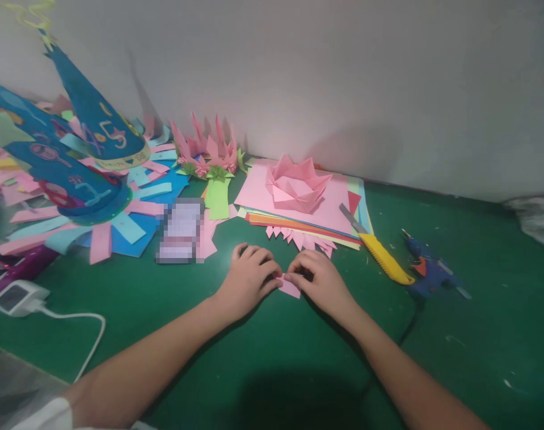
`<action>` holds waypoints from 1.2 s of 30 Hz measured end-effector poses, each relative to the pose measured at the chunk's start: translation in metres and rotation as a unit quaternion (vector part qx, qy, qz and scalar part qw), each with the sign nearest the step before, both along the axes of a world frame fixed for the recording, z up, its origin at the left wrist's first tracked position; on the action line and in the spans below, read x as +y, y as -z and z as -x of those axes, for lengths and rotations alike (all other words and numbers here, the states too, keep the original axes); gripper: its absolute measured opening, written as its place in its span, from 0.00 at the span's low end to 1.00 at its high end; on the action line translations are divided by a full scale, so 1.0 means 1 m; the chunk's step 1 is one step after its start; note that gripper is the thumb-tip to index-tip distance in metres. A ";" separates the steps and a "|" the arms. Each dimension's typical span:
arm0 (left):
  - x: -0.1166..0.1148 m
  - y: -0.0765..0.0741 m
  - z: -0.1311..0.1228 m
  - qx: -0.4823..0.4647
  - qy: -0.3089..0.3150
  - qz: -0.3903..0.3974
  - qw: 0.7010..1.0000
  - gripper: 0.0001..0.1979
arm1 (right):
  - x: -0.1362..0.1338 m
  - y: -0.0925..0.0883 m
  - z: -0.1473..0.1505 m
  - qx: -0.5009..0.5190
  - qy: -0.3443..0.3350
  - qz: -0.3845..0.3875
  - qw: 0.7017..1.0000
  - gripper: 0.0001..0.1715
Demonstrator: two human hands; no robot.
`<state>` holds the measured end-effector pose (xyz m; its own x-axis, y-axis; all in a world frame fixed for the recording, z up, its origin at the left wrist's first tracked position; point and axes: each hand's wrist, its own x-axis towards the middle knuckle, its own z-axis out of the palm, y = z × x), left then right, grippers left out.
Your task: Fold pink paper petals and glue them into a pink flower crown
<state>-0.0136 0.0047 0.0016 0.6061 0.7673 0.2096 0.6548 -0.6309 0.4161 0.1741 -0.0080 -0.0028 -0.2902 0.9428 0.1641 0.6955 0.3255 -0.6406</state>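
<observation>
A small piece of pink paper (pixel 290 288) lies between my two hands, low over the green table. My left hand (pixel 252 278) pinches its left edge with thumb and forefinger. On the other side, my right hand (pixel 320 279) grips the top right edge the same way. Just beyond my fingers lie pink zigzag-edged paper pieces (pixel 298 237), partly under a stack of coloured paper (pixel 254 194). On that stack sits a folded pink paper flower (pixel 297 186).
A yellow-handled utility knife (pixel 386 258) and a blue glue gun (pixel 433 269) lie right. A blurred phone (pixel 180 230), decorated blue cones (pixel 90 110) and a pink paper crown (pixel 209 149) stand left and behind. A white cable (pixel 99 319) crosses the left side.
</observation>
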 end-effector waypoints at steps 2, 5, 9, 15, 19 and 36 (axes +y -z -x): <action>0.000 -0.001 -0.001 0.000 0.000 0.001 1.000 0.08 | 0.000 0.000 0.001 -0.002 0.009 0.001 1.000 0.08; 0.000 -0.001 -0.001 -0.001 0.001 0.008 1.000 0.08 | -0.001 0.000 0.002 -0.002 0.020 0.006 1.000 0.07; 0.000 -0.001 -0.002 -0.004 0.008 0.018 1.000 0.08 | -0.001 0.000 0.002 -0.003 0.026 0.015 1.000 0.06; 0.000 0.001 -0.002 -0.006 0.033 0.000 0.999 0.09 | -0.001 0.000 0.001 -0.007 0.018 0.003 1.000 0.07; -0.002 0.000 -0.003 -0.007 0.055 -0.029 0.998 0.10 | -0.001 0.000 0.001 -0.002 0.017 0.005 1.000 0.07; -0.002 0.004 -0.002 0.011 0.033 -0.056 0.998 0.11 | -0.003 0.002 -0.002 0.011 0.025 0.005 1.000 0.08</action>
